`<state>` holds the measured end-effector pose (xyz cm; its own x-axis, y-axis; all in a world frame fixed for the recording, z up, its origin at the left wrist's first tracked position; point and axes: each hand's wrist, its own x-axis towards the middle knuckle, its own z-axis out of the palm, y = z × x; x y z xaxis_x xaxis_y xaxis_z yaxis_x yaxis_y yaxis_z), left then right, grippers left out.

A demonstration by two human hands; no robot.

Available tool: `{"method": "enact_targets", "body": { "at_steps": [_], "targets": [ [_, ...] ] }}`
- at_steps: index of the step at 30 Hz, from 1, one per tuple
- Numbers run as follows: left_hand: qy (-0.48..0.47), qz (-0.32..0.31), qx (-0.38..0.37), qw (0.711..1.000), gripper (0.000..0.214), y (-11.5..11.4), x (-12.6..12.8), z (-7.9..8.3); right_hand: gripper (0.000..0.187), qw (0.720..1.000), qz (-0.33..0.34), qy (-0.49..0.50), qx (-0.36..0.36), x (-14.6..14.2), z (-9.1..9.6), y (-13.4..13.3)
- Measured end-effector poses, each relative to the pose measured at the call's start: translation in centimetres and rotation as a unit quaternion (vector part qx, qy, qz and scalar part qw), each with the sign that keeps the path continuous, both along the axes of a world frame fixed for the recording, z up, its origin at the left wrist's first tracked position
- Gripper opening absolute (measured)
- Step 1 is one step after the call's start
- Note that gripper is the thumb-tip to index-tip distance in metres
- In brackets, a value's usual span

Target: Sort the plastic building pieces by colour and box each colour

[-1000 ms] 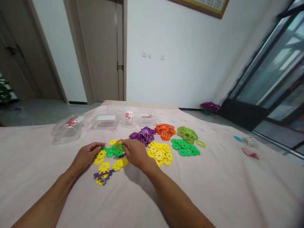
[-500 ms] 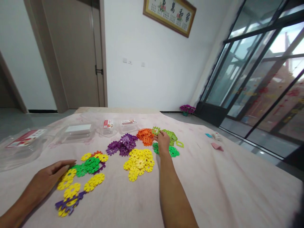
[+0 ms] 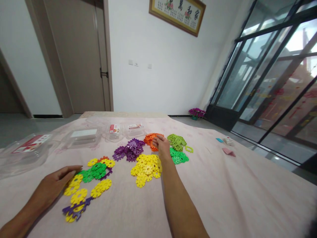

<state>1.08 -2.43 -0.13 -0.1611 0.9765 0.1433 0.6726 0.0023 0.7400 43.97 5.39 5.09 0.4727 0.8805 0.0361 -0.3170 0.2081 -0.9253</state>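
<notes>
My left hand [image 3: 55, 181] lies at the left, fingers stretched out, its fingertips touching the edge of a group of flower-shaped plastic discs. In that group are green discs [image 3: 97, 171], yellow discs [image 3: 78, 196] and purple discs [image 3: 84, 205]. Over the right side of the orange disc pile [image 3: 149, 140] is my right hand [image 3: 162, 145], its fingers bent and drawn together. What they hold, if anything, is hidden. Close around it are piles of yellow discs [image 3: 146, 168], purple discs [image 3: 133, 149], light green discs [image 3: 176, 142] and green discs [image 3: 178, 156].
Clear plastic boxes [image 3: 83, 142] with labels stand along the back left of the cloth-covered table [image 3: 223, 198]. A single light green ring [image 3: 189, 149] lies beside its pile. Farther right are a small white box [image 3: 228, 141], a blue piece [image 3: 219, 140] and a pink scrap [image 3: 228, 152].
My right hand has moved left, from beside the light green pile onto the orange one. The light green disc at its fingertips no longer shows. My left hand has stayed by the group.
</notes>
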Motion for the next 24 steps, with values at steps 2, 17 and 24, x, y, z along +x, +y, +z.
{"method": "enact_targets", "body": {
  "at_steps": [2, 17, 24],
  "targets": [
    [0.013, -0.007, 0.004, 1.000, 0.041, -0.2, 0.2, 0.3, 0.031, 0.995, 0.080, -0.066, -0.009, -2.7, 0.7, -0.6],
    [-0.146, -0.035, 0.019, 0.988, 0.043, -0.4, 0.9, -0.1, 0.034, 0.720, 0.280, -0.609, 0.177, -16.7, -2.9, -8.0],
    [-0.117, -0.059, 0.025, 0.991, 0.042, -0.7, 1.4, 0.7, 0.056, 0.681, 0.284, -0.650, 0.182, -17.3, -3.4, -7.7]
  ]
}}
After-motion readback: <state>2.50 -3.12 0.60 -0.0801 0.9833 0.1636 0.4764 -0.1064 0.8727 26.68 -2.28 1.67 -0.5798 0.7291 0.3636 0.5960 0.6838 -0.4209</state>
